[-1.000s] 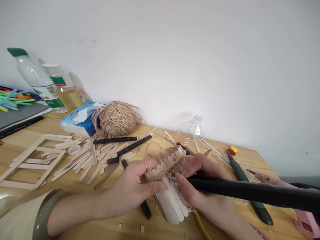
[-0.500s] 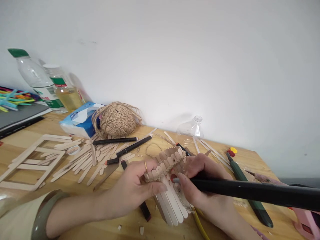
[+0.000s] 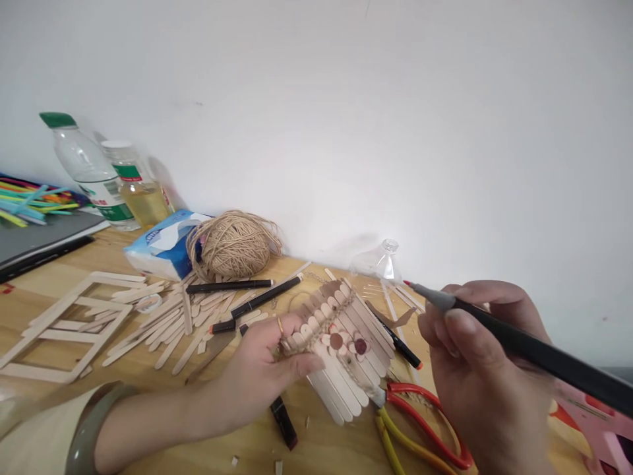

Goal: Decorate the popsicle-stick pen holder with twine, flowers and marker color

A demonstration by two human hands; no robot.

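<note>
My left hand (image 3: 270,366) pinches the left edge of a small popsicle-stick panel (image 3: 346,389), thumb in front and fingers behind. Twine runs across the panel, and two flowers with dark red-brown centers (image 3: 337,341) are drawn on its face. Held up to the right, apart from the panel, is a black marker (image 3: 514,336) with a red tip, gripped by my right hand (image 3: 489,369). Pliers (image 3: 430,422) with red and yellow handles lie on the table between panel and right hand, partly covered.
Loose popsicle sticks (image 3: 168,330), a stick frame (image 3: 69,330) and several black markers (image 3: 267,295) cover the left and middle of the wooden table. Behind are a twine ball (image 3: 235,244), a tissue pack (image 3: 165,244), two bottles (image 3: 141,198) and a clear plastic bottle top (image 3: 389,260).
My right hand has lifted the marker off the panel and drawn it up to the right. The panel's flowers and the pliers now show. My left hand keeps its hold.
</note>
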